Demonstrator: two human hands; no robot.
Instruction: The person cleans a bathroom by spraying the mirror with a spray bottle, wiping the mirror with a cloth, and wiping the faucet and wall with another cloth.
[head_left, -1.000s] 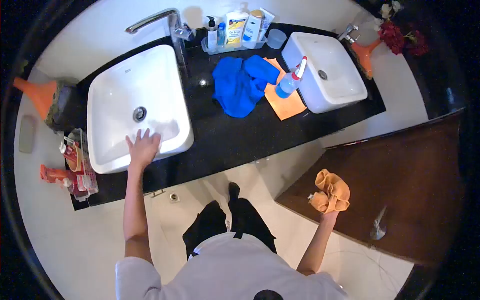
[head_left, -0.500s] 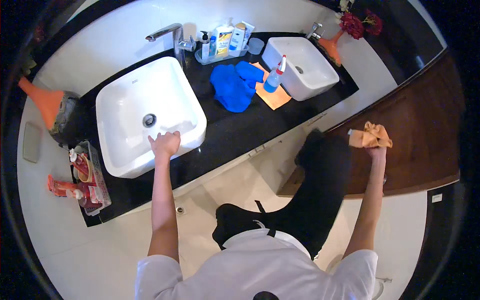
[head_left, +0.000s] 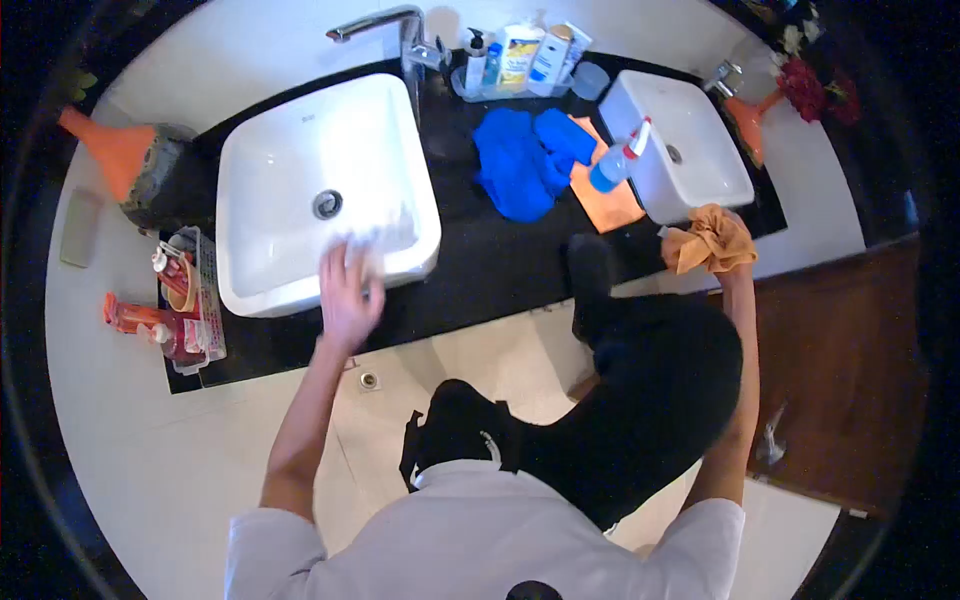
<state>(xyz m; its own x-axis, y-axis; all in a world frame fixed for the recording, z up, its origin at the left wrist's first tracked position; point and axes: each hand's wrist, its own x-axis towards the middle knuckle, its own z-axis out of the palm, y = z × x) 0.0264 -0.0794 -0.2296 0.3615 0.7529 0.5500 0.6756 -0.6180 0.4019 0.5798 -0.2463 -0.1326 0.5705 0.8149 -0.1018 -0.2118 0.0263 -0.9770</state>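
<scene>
My left hand (head_left: 350, 300) is at the front rim of the large white sink (head_left: 235, 215), with its fingers apart and slightly blurred at the tips. It holds nothing. My right hand (head_left: 736, 272) grips a crumpled orange cloth (head_left: 712, 240), just in front of the small white sink (head_left: 690, 190). Part of that hand is hidden under the cloth. On the black counter (head_left: 480, 275) between the sinks lies a bunched blue cloth (head_left: 515, 165). Beside it a spray bottle (head_left: 612, 168) with blue liquid and a red-and-white trigger stands on a flat orange cloth (head_left: 610, 207).
My raised leg (head_left: 660, 345) brings a dark-covered foot (head_left: 588, 270) to the counter's front edge. Toiletry bottles stand in a clear tray (head_left: 500, 93) by the chrome faucet (head_left: 412, 45). A basket (head_left: 210, 300) and an orange-necked vase (head_left: 150, 170) sit at left. A brown door (head_left: 840, 370) is at right.
My right hand has moved with its cloth from in front of the brown door to the small sink. My foot has come up to the counter edge. My left fingers have spread apart.
</scene>
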